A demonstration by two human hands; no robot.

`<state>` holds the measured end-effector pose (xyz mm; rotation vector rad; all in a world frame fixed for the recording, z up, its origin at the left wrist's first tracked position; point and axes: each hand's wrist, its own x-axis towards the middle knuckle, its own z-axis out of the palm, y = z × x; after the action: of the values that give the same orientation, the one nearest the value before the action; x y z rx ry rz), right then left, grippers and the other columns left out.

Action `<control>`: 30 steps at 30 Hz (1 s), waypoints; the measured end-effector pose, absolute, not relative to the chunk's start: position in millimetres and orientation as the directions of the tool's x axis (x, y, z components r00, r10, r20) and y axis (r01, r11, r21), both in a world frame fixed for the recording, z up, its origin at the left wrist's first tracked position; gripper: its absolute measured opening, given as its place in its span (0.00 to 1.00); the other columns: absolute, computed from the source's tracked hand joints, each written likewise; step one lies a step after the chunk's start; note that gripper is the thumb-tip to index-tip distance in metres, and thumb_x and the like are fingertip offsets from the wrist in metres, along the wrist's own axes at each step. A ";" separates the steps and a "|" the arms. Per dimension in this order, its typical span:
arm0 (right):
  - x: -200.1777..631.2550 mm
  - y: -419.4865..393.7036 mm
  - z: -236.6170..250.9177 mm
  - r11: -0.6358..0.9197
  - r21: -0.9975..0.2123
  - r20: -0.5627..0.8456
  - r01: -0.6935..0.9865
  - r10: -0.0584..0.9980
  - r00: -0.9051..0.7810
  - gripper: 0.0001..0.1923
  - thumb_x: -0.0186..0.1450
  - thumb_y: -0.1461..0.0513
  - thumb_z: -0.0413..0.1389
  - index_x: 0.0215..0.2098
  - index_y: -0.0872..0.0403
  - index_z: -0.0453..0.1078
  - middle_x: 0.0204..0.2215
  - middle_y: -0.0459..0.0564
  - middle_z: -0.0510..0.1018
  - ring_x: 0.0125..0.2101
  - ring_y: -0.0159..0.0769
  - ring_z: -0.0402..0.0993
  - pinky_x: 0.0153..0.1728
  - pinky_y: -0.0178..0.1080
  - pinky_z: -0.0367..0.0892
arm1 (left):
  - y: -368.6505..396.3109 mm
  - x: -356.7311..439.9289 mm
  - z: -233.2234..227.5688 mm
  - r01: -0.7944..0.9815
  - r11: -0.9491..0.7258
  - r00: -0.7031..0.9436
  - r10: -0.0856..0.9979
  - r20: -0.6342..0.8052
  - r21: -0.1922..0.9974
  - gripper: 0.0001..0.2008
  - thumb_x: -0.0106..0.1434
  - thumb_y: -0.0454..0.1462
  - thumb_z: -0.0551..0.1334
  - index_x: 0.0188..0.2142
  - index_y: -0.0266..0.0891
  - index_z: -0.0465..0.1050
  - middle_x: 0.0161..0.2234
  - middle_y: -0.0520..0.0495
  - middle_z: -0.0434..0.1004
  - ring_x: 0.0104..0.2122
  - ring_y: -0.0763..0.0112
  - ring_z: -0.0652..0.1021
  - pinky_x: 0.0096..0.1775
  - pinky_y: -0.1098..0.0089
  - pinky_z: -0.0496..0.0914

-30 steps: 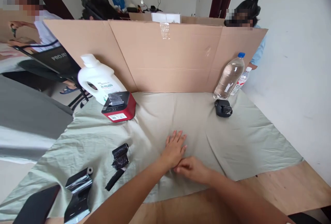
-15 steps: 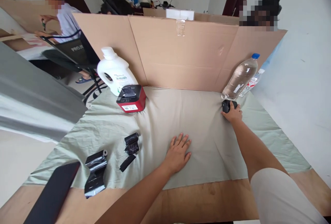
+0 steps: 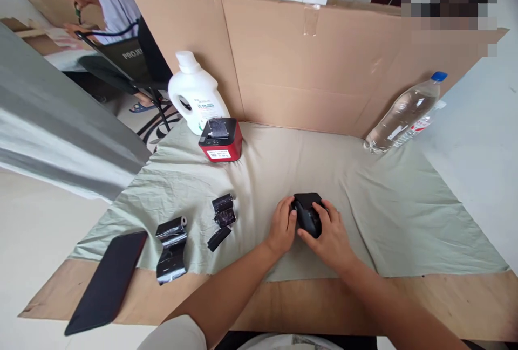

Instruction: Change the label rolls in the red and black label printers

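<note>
Fingers of both hands are curled around a small black device [image 3: 307, 212] that sits on the pale green cloth [image 3: 384, 204], near the middle of the table and toward the near edge. The left hand [image 3: 282, 226] presses against the device's left side, fingers bent and thumb tucked in by its near end. The right hand [image 3: 328, 231] wraps it from the right and from the near side, fingers [image 3: 324, 211] laid over its top, so the grip is closed on it but not clenched flat. The device's long axis runs roughly from near to far, leaning slightly left at the far end; its squared, flatter end points far, away from the person, and the rounder end is hidden under the hands. Whether it lifts clear of the cloth cannot be told.

To the left of the hands lie two small black wrapped rolls [image 3: 224, 210] and a black strip [image 3: 218, 238] just near them, then a larger shiny black roll [image 3: 171, 249], and farther left a dark phone [image 3: 106, 281] lying partly off the cloth on the wooden table [image 3: 364, 307]. At the far left stand a red and black box-shaped printer [image 3: 220, 141] and, touching behind it, a white jug [image 3: 196, 95]. At the far right a clear water bottle [image 3: 404, 114] leans against the cardboard screen [image 3: 303, 64].
</note>
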<state>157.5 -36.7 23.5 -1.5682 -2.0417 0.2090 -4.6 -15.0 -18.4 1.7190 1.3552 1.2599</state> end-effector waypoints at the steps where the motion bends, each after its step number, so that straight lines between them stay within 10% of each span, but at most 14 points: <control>1: 148.6 -46.6 20.3 0.305 -0.437 0.335 0.846 0.928 -0.161 0.34 0.61 0.46 0.56 0.59 0.55 0.61 0.59 0.64 0.61 0.55 0.55 0.63 0.52 0.59 0.66 | -15.7 -4.7 -18.3 0.350 -0.297 -0.010 0.947 0.321 0.888 0.23 0.72 0.45 0.44 0.58 0.37 0.63 0.57 0.36 0.66 0.58 0.61 0.67 0.61 0.53 0.61; 11: 150.7 -57.6 0.7 0.258 -0.642 0.298 0.722 0.952 -0.076 0.16 0.69 0.52 0.48 0.49 0.49 0.70 0.62 0.56 0.59 0.59 0.49 0.59 0.56 0.58 0.63 | -7.6 -5.5 -15.5 0.311 -0.159 -0.110 0.973 0.202 0.937 0.22 0.71 0.43 0.46 0.54 0.35 0.69 0.56 0.37 0.71 0.57 0.61 0.69 0.61 0.55 0.61; 19: 142.7 -39.8 -24.1 0.125 -0.873 0.161 0.472 0.986 0.038 0.32 0.68 0.54 0.47 0.67 0.51 0.46 0.65 0.57 0.56 0.65 0.45 0.53 0.64 0.58 0.52 | -2.8 -10.3 -7.3 0.258 -0.008 0.014 1.000 0.004 0.966 0.23 0.68 0.37 0.48 0.59 0.36 0.66 0.59 0.42 0.69 0.58 0.63 0.69 0.62 0.59 0.60; 25: 144.2 -45.0 -31.6 0.181 -0.839 0.228 0.513 0.973 0.031 0.34 0.68 0.54 0.47 0.69 0.52 0.42 0.67 0.58 0.53 0.66 0.46 0.49 0.65 0.58 0.49 | 11.5 -24.3 2.4 0.057 0.361 0.273 0.891 -0.362 0.931 0.33 0.59 0.29 0.51 0.66 0.40 0.56 0.20 0.55 0.70 0.20 0.76 0.70 0.27 0.75 0.68; 30: 145.0 -44.4 -35.2 0.189 -0.825 0.236 0.533 0.971 0.022 0.34 0.68 0.55 0.46 0.69 0.52 0.41 0.67 0.58 0.53 0.67 0.46 0.49 0.64 0.58 0.50 | 20.5 -38.3 6.9 -0.047 0.445 0.447 0.810 -0.380 0.894 0.37 0.57 0.28 0.55 0.67 0.41 0.52 0.19 0.57 0.65 0.18 0.79 0.67 0.21 0.80 0.59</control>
<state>145.0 -44.4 -35.2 -1.4565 -1.6270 0.6589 -38.3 20.5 6.9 0.9635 0.9611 0.6469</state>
